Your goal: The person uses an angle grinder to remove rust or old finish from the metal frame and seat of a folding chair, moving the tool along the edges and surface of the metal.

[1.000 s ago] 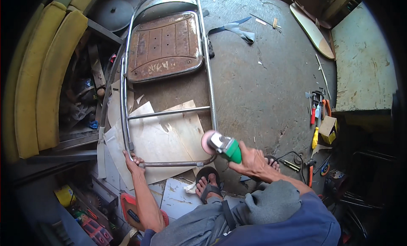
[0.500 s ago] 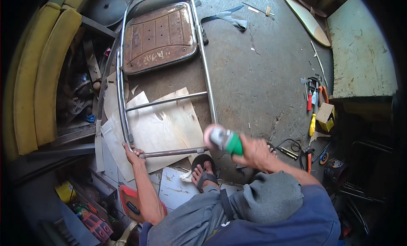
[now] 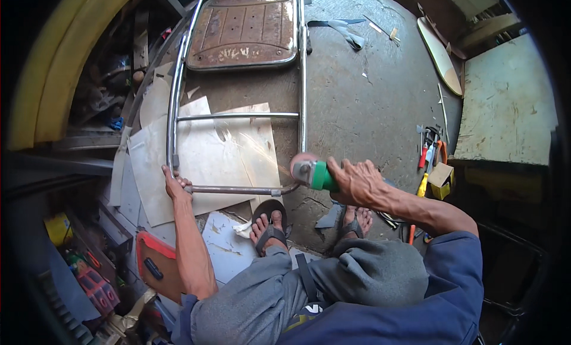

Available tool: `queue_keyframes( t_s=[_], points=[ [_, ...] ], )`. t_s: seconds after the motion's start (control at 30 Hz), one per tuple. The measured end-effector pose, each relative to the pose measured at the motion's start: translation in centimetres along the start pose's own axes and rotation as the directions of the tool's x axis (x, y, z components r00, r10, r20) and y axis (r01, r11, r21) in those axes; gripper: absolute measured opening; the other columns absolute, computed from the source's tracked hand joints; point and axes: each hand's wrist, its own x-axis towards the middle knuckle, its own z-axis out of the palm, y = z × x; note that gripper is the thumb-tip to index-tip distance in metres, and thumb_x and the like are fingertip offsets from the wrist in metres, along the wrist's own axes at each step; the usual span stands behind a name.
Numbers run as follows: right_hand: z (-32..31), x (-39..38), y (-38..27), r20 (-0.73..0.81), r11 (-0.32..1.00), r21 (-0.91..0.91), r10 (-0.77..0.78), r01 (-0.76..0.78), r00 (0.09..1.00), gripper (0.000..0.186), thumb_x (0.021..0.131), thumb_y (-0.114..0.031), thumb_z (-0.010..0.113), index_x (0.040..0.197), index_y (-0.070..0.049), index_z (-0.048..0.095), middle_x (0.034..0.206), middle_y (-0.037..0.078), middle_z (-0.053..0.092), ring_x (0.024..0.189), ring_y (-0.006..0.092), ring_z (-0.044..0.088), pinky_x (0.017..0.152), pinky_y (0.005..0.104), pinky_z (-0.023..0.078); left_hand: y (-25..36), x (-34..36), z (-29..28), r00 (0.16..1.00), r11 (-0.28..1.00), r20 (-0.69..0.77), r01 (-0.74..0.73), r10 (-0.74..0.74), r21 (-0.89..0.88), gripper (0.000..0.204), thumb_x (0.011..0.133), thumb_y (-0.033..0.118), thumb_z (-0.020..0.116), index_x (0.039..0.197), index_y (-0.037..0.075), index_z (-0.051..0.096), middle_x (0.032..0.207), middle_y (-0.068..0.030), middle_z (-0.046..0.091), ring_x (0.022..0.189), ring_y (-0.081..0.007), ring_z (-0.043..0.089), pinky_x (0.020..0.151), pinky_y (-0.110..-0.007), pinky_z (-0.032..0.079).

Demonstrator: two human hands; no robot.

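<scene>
A folding chair's metal tube frame (image 3: 238,115) lies on the floor ahead of me, its rusty seat panel (image 3: 244,31) at the far end. My left hand (image 3: 176,184) is closed round the frame's near left corner. Wrapped round a green angle grinder (image 3: 324,175), my right hand (image 3: 361,183) holds its disc (image 3: 301,162) against or very close to the right tube near the bent corner. Faint sparks streak leftward from there over the pale sheets (image 3: 205,161) beneath the frame. Whether the disc touches cannot be seen exactly.
My sandalled feet (image 3: 270,229) are just behind the near bar. To the right lie a yellow-handled screwdriver (image 3: 423,184), a small yellow box (image 3: 441,180) and a wooden board (image 3: 505,101). A red-rimmed tray (image 3: 156,265) is at my left, below yellow padding (image 3: 65,65).
The grinder, blurred before, now sits steadier at the right tube's bend, and sparks show. My view has shifted, bringing my right foot into sight. The left hand keeps its grip.
</scene>
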Motion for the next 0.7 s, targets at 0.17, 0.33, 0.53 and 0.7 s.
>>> queue_keyframes(
  t_s=[0.17,0.33,0.53,0.7],
  points=[
    [-1.6,3.8,0.4,-0.233,0.987,-0.106,0.096,-0.123,0.968,0.064,0.085,-0.028,0.073,0.134,-0.001,0.044,0.093,0.025,0.066,0.076,0.0377,0.072,0.066,0.0512,0.05,-0.5,0.7,-0.5,0.999,1.0,0.031,0.02,-0.019,-0.007,0.057,0.092,0.068,0.065,0.088,0.013,0.049,0.057,0.0067,0.034,0.043,-0.0074,0.035,0.047,-0.028,0.037],
    [-1.8,2.6,-2.0,0.07,0.962,-0.256,-0.084,0.099,0.994,0.069,0.085,-0.024,0.073,0.141,0.001,0.042,0.088,0.024,0.067,0.073,0.0344,0.072,0.066,0.048,0.053,0.3,-0.8,0.4,1.0,0.999,0.025,0.008,-0.007,-0.032,0.056,0.092,0.067,0.067,0.087,0.013,0.05,0.056,0.0071,0.034,0.042,-0.0072,0.034,0.047,-0.027,0.036],
    [-3.2,5.6,-2.0,-0.182,0.912,-0.41,-0.057,-0.023,0.982,0.055,0.092,-0.016,0.059,0.137,0.012,0.044,0.084,0.022,0.068,0.066,0.026,0.069,0.049,0.0411,0.052,0.7,-1.1,0.1,0.999,0.997,0.008,0.045,-0.045,-0.069,0.056,0.09,0.066,0.071,0.084,0.014,0.052,0.055,0.0074,0.034,0.042,-0.0073,0.034,0.048,-0.028,0.036],
    [-2.3,4.5,-4.1,0.048,0.859,-0.492,-0.134,0.14,0.99,0.056,0.089,-0.017,0.061,0.135,0.012,0.046,0.083,0.022,0.069,0.063,0.0282,0.07,0.052,0.042,0.053,0.7,-1.2,0.3,0.999,0.995,0.01,0.047,-0.047,-0.083,0.057,0.089,0.066,0.072,0.087,0.013,0.053,0.055,0.0073,0.035,0.042,-0.0074,0.035,0.048,-0.028,0.037]
  ],
)
